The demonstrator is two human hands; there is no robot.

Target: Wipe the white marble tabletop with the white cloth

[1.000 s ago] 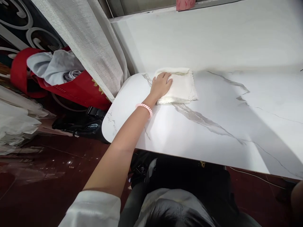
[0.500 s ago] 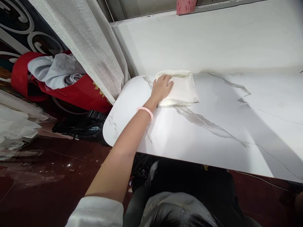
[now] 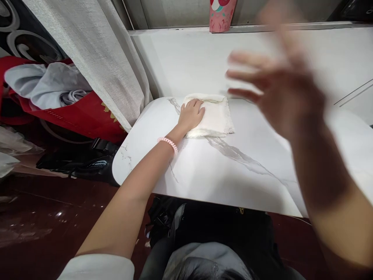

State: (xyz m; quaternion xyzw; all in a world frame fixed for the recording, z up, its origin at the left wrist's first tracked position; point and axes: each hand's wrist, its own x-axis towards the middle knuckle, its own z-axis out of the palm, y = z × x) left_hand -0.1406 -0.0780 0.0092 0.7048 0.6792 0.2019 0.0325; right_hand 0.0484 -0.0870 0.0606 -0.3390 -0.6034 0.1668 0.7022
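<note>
My left hand (image 3: 190, 116) lies flat on the left part of a folded white cloth (image 3: 216, 116), with its fingers spread. The cloth rests on a white marble-patterned tabletop (image 3: 250, 181) near the back wall. My right hand (image 3: 279, 91) is raised over the right side of the table, close to the camera and smeared by motion. Its fingers are apart and I see nothing held in them. It hides part of the table and wall behind it. A pink coiled band (image 3: 168, 143) circles my left wrist.
On the ledge above the white wall panel stands a pink patterned container (image 3: 220, 17). A pale curtain (image 3: 107, 58) hangs at the table's left end. Beside it is a red bag (image 3: 78, 120) stuffed with grey-blue fabric (image 3: 55, 85). A black glossy bag (image 3: 84, 163) lies below.
My right hand has come into view on the right, raised above the table. My left hand stays on the cloth. The view has shifted a little, showing more of the pink container.
</note>
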